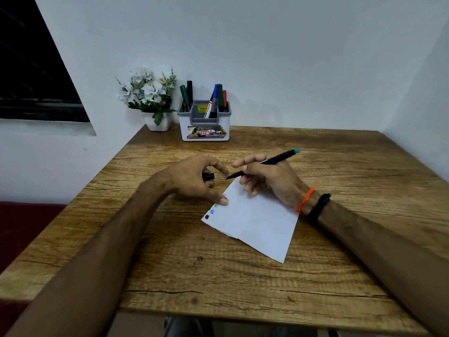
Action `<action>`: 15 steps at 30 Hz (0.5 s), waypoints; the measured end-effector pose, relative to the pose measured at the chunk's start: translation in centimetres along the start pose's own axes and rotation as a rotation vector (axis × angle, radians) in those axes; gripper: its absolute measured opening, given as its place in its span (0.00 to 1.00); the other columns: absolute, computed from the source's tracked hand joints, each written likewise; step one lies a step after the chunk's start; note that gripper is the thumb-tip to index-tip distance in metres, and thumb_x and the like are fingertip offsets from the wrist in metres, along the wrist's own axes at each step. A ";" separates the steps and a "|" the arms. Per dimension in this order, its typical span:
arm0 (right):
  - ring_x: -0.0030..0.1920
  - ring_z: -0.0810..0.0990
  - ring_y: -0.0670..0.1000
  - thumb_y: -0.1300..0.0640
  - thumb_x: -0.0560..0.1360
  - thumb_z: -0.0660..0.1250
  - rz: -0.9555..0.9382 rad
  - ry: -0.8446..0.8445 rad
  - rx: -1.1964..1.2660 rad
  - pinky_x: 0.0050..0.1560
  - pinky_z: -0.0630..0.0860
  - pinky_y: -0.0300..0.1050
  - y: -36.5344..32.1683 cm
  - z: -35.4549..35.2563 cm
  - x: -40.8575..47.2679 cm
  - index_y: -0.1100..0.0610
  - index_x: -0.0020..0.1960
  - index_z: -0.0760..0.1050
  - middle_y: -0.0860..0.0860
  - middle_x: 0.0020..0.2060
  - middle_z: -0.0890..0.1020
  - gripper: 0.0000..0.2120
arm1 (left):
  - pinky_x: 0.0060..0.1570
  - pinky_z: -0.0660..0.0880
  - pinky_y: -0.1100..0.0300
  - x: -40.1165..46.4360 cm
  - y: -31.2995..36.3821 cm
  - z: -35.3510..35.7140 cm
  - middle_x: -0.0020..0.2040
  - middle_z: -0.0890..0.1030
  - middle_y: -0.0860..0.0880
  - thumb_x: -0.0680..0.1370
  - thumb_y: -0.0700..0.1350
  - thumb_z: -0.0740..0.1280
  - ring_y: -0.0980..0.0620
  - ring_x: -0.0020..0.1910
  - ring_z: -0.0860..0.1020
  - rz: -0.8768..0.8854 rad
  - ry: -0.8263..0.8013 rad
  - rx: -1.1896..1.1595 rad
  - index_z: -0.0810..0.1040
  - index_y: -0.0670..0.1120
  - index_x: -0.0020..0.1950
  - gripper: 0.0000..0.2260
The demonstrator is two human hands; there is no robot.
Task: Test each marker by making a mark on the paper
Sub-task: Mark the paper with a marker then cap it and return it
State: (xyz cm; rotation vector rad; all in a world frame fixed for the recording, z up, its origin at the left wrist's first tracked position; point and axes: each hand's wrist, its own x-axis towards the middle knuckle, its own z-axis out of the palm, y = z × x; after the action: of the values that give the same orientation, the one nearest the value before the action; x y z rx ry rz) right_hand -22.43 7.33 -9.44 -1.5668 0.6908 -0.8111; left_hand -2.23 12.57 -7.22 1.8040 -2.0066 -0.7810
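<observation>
A white sheet of paper (257, 222) lies tilted on the wooden table (218, 276), with small black, blue and green marks near its left edge. My right hand (269, 181) grips a thin black pen with a teal end (272, 161), uncapped, its tip hovering just past the paper's top corner. My left hand (194, 178) holds the black cap (208, 176) in curled fingers, and its thumb presses the paper's left edge. More markers (213, 100) stand in a white and grey holder (205, 127) at the back.
A white pot of artificial flowers (150, 98) stands left of the holder against the wall. The table's right side meets a wall. A dark window (31, 76) is at the far left, and the near table edge runs below my forearms.
</observation>
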 end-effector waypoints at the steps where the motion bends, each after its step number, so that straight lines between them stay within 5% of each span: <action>1: 0.30 0.82 0.50 0.66 0.78 0.64 0.010 -0.013 0.007 0.28 0.77 0.39 0.1 0.0 0.0 0.66 0.52 0.81 0.58 0.35 0.83 0.08 | 0.43 0.70 0.63 0.0 0.0 0.0 0.36 0.71 0.59 0.61 0.54 0.80 0.60 0.32 0.73 0.003 0.004 0.004 0.76 0.54 0.62 0.30; 15: 0.31 0.83 0.54 0.65 0.75 0.70 -0.043 -0.022 -0.209 0.31 0.79 0.43 1.0 0.5 -0.4 0.66 0.46 0.83 0.61 0.35 0.85 0.04 | 0.49 0.70 0.58 -0.1 0.0 0.0 0.36 0.70 0.59 0.59 0.57 0.79 0.60 0.34 0.70 -0.025 -0.015 0.004 0.75 0.54 0.63 0.34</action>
State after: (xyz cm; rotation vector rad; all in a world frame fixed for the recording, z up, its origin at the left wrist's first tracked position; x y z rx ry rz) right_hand -22.27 7.80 -10.53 -1.7808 0.7468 -0.7712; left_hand -2.23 12.65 -7.21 1.8343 -2.0003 -0.8006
